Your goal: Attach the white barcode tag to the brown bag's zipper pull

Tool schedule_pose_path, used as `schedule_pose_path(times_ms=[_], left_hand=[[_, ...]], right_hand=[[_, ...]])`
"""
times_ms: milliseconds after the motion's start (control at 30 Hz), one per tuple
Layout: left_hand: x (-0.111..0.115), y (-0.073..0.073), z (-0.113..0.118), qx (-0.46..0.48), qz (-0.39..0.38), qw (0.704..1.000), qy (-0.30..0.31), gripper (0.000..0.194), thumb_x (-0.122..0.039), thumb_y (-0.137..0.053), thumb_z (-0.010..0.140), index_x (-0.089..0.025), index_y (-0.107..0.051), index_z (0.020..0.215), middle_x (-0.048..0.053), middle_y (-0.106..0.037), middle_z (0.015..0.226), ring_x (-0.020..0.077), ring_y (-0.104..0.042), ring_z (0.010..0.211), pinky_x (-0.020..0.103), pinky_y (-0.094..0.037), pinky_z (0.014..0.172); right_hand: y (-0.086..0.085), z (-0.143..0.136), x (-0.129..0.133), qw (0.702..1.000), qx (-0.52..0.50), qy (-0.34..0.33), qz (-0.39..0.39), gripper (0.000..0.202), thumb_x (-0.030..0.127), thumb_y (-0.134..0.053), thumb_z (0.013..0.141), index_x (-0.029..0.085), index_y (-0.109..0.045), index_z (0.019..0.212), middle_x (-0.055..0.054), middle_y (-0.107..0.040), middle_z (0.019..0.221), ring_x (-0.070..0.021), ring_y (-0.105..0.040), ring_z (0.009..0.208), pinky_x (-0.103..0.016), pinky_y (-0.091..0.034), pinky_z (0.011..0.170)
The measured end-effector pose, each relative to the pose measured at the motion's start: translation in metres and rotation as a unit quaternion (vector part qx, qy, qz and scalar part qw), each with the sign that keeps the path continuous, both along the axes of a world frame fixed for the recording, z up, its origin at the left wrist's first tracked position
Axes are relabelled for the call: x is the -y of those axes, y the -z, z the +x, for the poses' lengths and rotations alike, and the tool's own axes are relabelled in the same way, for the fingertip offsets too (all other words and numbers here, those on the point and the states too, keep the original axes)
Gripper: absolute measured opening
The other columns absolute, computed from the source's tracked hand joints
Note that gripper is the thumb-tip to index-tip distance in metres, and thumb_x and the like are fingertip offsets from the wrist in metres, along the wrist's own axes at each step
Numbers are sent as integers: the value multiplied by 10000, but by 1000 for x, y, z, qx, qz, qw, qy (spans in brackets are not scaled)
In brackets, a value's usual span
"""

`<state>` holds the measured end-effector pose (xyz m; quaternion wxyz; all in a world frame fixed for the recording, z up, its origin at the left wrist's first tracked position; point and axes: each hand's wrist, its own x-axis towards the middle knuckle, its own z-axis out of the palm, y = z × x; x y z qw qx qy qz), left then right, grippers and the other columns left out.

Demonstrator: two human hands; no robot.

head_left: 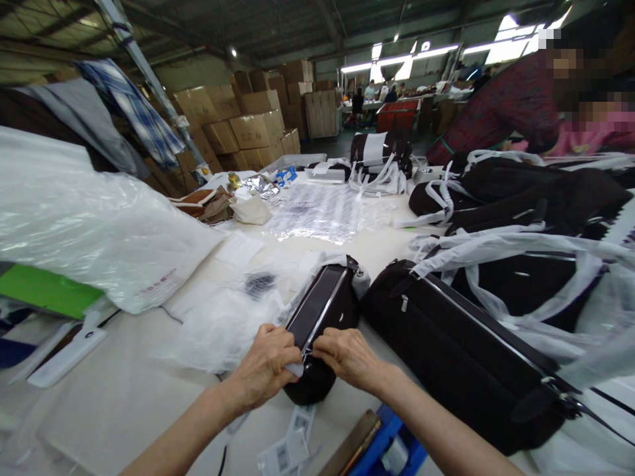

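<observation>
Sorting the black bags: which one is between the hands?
The small black bag with the silver zip edge, gripped by both hands; the larger bag lies untouched beside it.

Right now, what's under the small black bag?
Clear plastic film runs under the bag's left side. Both hands cover its near end; whatever lies beneath that end is hidden.

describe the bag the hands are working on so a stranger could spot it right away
On the pale table, look at the near edge, left of the long black bag. The small black pouch lies there, both hands pinching its near end; it is the shortest bag, with a silvery zip line.
</observation>
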<state>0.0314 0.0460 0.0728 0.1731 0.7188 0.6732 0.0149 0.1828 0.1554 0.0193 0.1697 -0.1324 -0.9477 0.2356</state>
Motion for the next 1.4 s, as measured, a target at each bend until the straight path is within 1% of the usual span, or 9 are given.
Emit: schedule_pose_path(times_ms=[133,233,433,533,667,833,1033,1200,1400], left_hand=[[0,-2,0,12,-15,999,-28,62,-178,-636,678,-210,-594,712,-24,-580,765,162,-495,819,354,-259,779],[-1,-1,0,40,-27,996,-79,70,-153,-623,660,-195,-586,701,-33,-585,745,151,-505,812,345,-265,797],[-12,-6,3,69,-76,982,-160,40,-175,-617,612,-182,-590,641,-30,-589,691,166,-522,779,348,-292,807],[-18,-12,6,98,-94,973,-187,31,-205,-598,591,-176,-586,593,-29,-546,618,160,-510,690,303,-335,703],[-24,-15,11,137,-137,951,-239,60,-231,-580,546,-176,-563,563,-42,-492,526,141,-468,557,256,-315,530],[-29,-15,16,128,-155,948,-248,92,-260,-570,535,-178,-560,577,-46,-486,470,139,-453,516,245,-304,496],[-33,-16,18,109,-164,951,-236,103,-285,-569,533,-185,-550,551,-45,-498,471,140,-452,514,242,-304,493],[-35,-12,17,102,-167,953,-231,127,-300,-581,519,-183,-555,562,-39,-503,474,155,-474,532,249,-317,493],[-35,-9,14,109,-158,955,-226,160,-328,-583,521,-180,-569,579,-35,-510,486,160,-478,549,250,-326,489]], right_hand=[[-3,3,-4,998,-42,50,-16,150,241,-503,831,216,-628,753,24,-596,644,-91,-508,541,-216,-277,493],[-1,12,4,987,-102,105,-66,217,241,-445,854,191,-612,724,6,-594,640,-97,-537,574,-208,-330,534],[20,25,59,922,-188,293,-170,222,236,-465,821,172,-579,642,18,-548,537,-82,-487,460,-204,-321,470],[30,19,80,902,-191,343,-178,234,228,-467,807,169,-574,607,18,-540,513,-81,-476,436,-200,-316,445],[35,9,89,876,-208,401,-170,256,238,-460,801,166,-573,583,21,-534,483,-82,-473,415,-198,-315,432],[33,7,92,848,-233,446,-165,277,256,-458,809,171,-560,565,26,-538,474,-81,-474,413,-204,-311,441],[31,7,100,837,-249,468,-132,279,240,-443,823,173,-555,577,23,-525,487,-78,-452,421,-208,-300,443],[29,9,104,825,-268,481,-126,292,241,-449,830,172,-532,559,35,-491,479,-70,-433,422,-203,-303,448],[29,7,108,833,-256,480,-99,280,212,-430,839,167,-553,592,16,-541,520,-80,-485,456,-217,-301,466]])
